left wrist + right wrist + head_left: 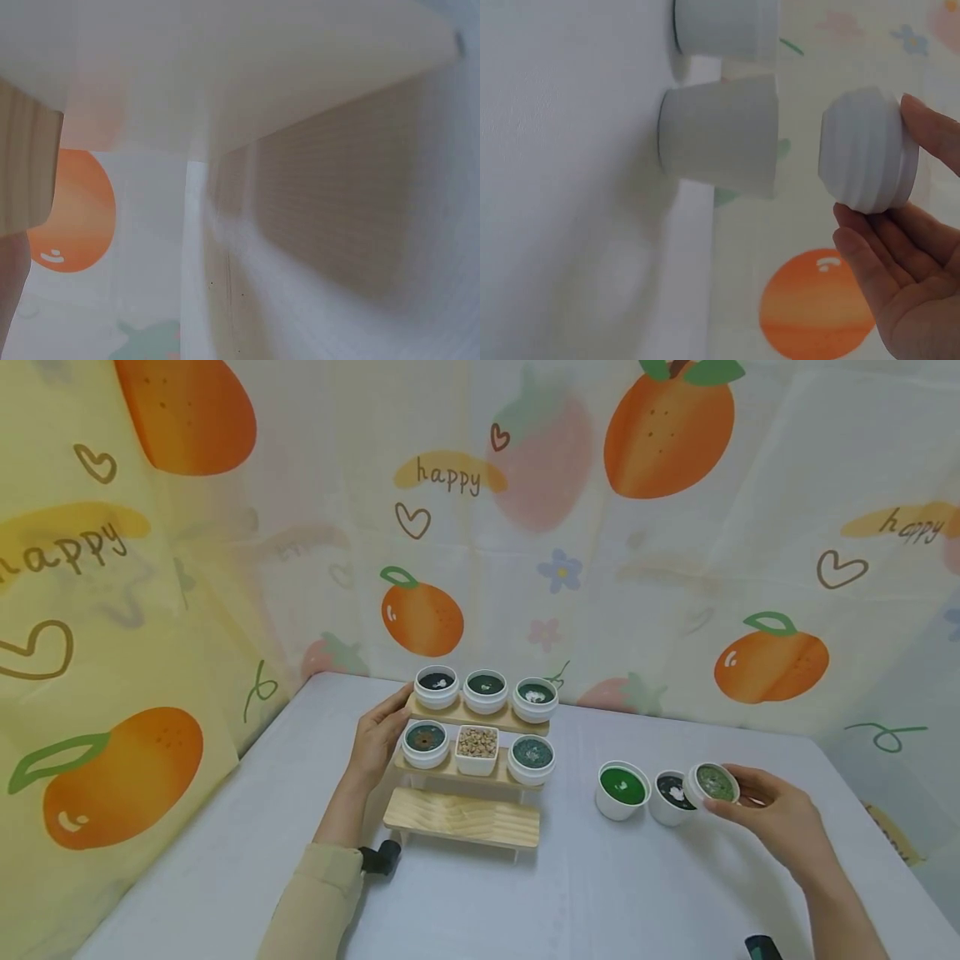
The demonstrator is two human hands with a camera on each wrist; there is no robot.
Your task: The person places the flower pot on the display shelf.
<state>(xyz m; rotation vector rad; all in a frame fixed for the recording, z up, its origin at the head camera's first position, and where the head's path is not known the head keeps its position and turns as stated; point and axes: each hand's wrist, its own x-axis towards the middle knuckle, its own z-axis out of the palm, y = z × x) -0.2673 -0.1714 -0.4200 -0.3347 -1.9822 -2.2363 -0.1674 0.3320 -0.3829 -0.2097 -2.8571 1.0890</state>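
In the head view my left hand (377,739) holds the left end of the upper shelf of a three-tier wooden display stand (461,817). Three small white pots stand on that upper shelf, the left one (437,687) dark inside. The middle shelf bears two round pots and a square cup of beige granules (477,743) between them. My right hand (772,810) pinches a white ribbed pot (712,783) with speckled green contents between thumb and fingers. The right wrist view shows this pot (864,150) raised clear of a tapered white cup (720,135).
Right of the stand, a white cup of bright green (622,787) stands beside a cup with dark contents (672,795), partly overlapped by the held pot. A white cloth (585,893) covers the table. Behind it hangs a fruit-printed curtain (480,552).
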